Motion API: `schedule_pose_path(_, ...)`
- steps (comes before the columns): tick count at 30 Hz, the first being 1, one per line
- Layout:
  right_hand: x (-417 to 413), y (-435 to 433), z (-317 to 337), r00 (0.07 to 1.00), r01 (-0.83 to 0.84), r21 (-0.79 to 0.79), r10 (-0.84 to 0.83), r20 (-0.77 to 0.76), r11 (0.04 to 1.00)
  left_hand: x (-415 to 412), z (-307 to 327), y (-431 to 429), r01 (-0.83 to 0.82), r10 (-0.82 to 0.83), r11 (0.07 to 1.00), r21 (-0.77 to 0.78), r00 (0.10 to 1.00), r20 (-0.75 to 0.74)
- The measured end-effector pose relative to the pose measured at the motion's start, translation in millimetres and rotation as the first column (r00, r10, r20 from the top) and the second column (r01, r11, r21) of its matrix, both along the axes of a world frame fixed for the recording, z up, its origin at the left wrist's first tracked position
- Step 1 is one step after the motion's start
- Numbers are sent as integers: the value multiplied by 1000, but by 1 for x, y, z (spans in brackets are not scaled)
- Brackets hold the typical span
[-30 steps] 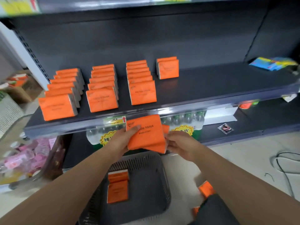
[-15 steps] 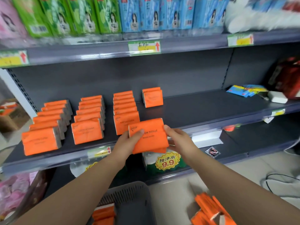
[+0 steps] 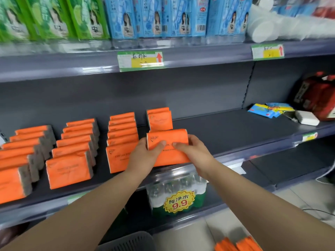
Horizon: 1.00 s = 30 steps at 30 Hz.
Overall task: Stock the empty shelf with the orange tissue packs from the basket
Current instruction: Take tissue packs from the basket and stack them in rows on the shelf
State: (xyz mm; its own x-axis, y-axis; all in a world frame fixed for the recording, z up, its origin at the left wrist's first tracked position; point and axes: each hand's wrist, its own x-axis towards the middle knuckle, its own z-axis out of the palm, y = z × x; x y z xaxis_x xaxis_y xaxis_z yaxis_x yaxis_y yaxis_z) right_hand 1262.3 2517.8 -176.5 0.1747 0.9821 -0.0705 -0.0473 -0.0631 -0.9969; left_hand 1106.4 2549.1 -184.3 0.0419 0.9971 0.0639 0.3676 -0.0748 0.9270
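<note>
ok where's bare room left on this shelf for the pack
The shelf is bare from the short fourth row rightward to the blue packets, and in front of that row, by the held pack. The three full rows on the left are crowded.

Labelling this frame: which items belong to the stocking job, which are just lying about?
Job: orange tissue pack in left hand and right hand; stocked orange rows; shelf; basket.
Lying about: bottled water case; blue packets; white box; red package.
</note>
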Motion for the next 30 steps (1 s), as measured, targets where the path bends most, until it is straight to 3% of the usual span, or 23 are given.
schedule_pose_path(12,17,91,-27,995,-37,-16,39,91,999,17,-30,92,14,-3,998,67,987,-159)
schedule_pose_path(19,24,132,-34,982,-31,-26,35,186,999,37,-47,127,-55,58,998,22,979,-196)
schedule_pose_path(30,22,178,-51,985,-16,-32,21,173,999,49,-59,167,-123,127,992,32,984,-126)
